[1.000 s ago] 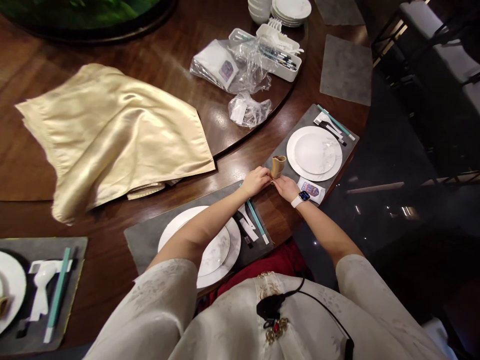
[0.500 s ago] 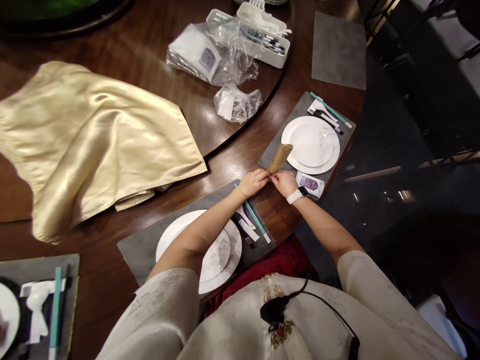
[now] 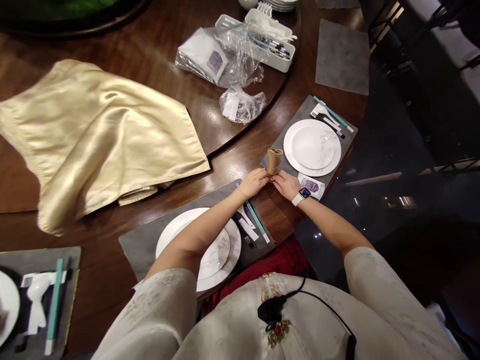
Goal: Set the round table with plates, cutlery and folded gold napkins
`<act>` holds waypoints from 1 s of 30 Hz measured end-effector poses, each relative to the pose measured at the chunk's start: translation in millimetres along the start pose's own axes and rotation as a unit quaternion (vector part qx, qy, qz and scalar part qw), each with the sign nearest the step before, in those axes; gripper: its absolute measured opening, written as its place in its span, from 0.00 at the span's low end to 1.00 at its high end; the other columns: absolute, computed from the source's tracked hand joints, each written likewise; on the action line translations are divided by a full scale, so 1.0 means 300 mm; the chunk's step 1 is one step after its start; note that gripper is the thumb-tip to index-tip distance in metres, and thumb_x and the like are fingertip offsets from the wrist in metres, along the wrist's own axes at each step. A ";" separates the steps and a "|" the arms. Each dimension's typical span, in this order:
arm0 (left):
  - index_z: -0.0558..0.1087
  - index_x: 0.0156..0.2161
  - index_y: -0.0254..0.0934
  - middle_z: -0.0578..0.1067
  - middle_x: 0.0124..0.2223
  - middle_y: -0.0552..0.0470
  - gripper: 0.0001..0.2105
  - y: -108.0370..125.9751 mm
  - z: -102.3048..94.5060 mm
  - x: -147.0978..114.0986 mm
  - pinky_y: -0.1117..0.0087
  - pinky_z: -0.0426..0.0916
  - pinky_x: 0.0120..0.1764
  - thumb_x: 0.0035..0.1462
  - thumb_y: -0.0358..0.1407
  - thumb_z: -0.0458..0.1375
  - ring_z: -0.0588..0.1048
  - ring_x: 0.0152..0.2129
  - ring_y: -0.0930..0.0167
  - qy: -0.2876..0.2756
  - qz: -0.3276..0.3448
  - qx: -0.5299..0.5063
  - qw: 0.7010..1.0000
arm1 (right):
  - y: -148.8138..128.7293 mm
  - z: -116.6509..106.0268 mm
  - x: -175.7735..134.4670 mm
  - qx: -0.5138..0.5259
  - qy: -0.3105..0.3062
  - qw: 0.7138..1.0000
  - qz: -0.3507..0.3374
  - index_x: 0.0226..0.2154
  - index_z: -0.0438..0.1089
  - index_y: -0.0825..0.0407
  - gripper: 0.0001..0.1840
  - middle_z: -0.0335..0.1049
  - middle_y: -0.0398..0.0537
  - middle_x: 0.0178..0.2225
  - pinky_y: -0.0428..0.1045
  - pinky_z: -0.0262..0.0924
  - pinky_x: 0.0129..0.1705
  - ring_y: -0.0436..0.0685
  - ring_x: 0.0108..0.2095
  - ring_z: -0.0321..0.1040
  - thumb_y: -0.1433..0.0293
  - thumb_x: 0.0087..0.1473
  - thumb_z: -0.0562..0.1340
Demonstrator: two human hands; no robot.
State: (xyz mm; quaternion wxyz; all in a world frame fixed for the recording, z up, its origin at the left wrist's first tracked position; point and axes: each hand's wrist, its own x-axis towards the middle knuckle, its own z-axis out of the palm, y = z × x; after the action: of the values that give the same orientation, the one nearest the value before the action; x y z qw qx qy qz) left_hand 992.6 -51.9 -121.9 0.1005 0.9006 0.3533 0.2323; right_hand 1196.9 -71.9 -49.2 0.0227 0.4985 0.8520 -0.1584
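Note:
Between my hands stands a rolled gold-brown cloth napkin [image 3: 275,161], its open top upward and its lower end pinched. The fingers of my left hand [image 3: 255,183] are closed at the left side of its base. From the right, my right hand [image 3: 287,185] pinches the same lower end; a watch is on that wrist. Just beyond is a stack of white plates [image 3: 312,147] on a grey placemat [image 3: 279,132]. A small printed white packet [image 3: 312,186] lies beside my right hand. Under my left forearm are more white plates [image 3: 215,252].
A large gold satin cloth [image 3: 112,145] is spread at the left of the wooden table. Clear plastic bags [image 3: 210,57] and a white cutlery caddy [image 3: 275,59] stand on the raised round turntable. Turquoise chopsticks [image 3: 253,212] lie by my left forearm. Another grey placemat [image 3: 342,57] lies at the far right.
The rolled napkin has gone from leaning right to nearly upright, and its top now looks wider and shorter. My hands stay at its base. The view has shifted slightly.

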 end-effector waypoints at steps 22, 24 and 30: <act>0.77 0.37 0.35 0.76 0.40 0.45 0.14 0.023 -0.045 0.027 0.62 0.70 0.47 0.69 0.35 0.50 0.71 0.42 0.65 -0.037 0.015 0.047 0.998 | -0.078 -0.057 -0.002 -0.020 -0.063 0.996 0.058 0.54 0.68 0.51 0.22 0.65 0.56 0.53 0.50 0.59 0.39 0.58 0.43 0.70 0.64 0.70 0.45; 0.77 0.37 0.35 0.76 0.40 0.44 0.14 0.029 -0.048 0.028 0.62 0.70 0.46 0.69 0.33 0.49 0.71 0.41 0.65 -0.043 0.008 0.053 0.998 | -0.087 -0.063 0.003 -0.027 -0.073 0.995 0.057 0.56 0.67 0.52 0.23 0.66 0.58 0.53 0.50 0.60 0.40 0.58 0.43 0.70 0.66 0.70 0.42; 0.77 0.36 0.34 0.76 0.39 0.43 0.14 0.072 -0.050 0.033 0.63 0.70 0.49 0.68 0.31 0.48 0.73 0.45 0.64 -0.038 -0.007 0.052 0.998 | -0.109 -0.060 0.003 -0.049 -0.079 0.992 0.081 0.53 0.68 0.53 0.24 0.67 0.61 0.53 0.52 0.63 0.40 0.61 0.45 0.70 0.71 0.69 0.41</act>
State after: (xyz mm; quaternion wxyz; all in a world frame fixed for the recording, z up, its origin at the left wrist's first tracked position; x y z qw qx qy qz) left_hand 1004.3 -60.5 -97.9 0.0683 0.9102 0.3672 0.1788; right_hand 1170.5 -80.6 -24.1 0.1271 0.5501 0.8110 -0.1532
